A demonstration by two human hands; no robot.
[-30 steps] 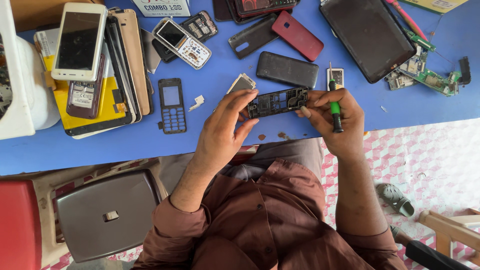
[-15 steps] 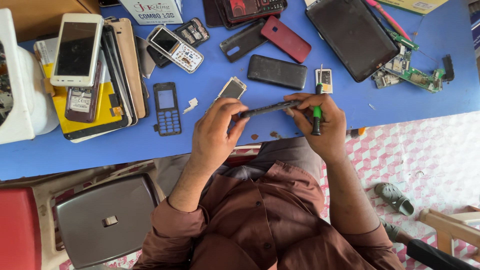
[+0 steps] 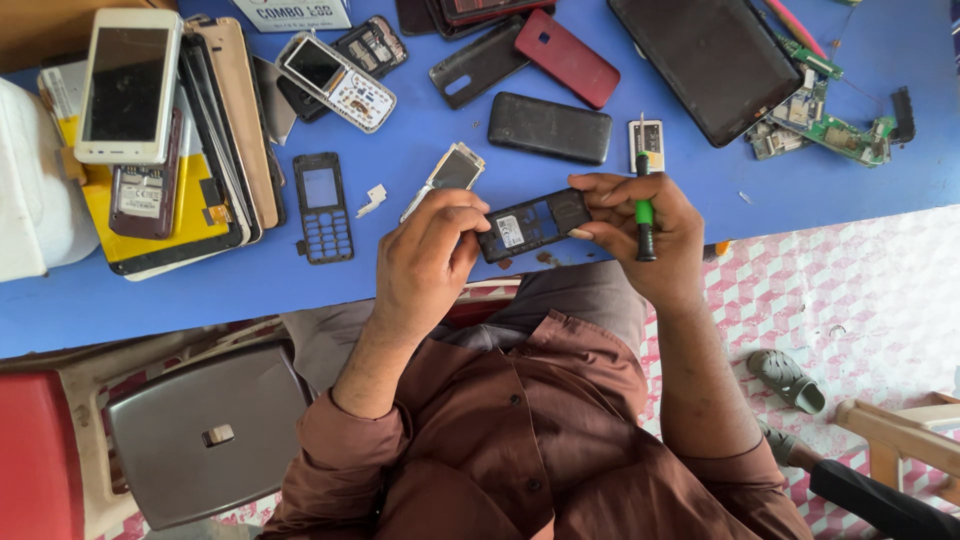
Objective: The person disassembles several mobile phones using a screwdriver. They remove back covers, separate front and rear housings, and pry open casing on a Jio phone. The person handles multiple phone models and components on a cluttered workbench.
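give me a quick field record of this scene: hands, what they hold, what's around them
left hand: grips one end of the black phone frame
right hand: grips the frame's other end, with a green screwdriver tucked in its fingers
surface: blue table
near hands: black keypad bezel, black back cover, red back cover
left edge: white smartphone on a stack
right edge: circuit boards

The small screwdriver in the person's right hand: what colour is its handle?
Green, with a black tip end; the small screwdriver shows clearly in the head view.
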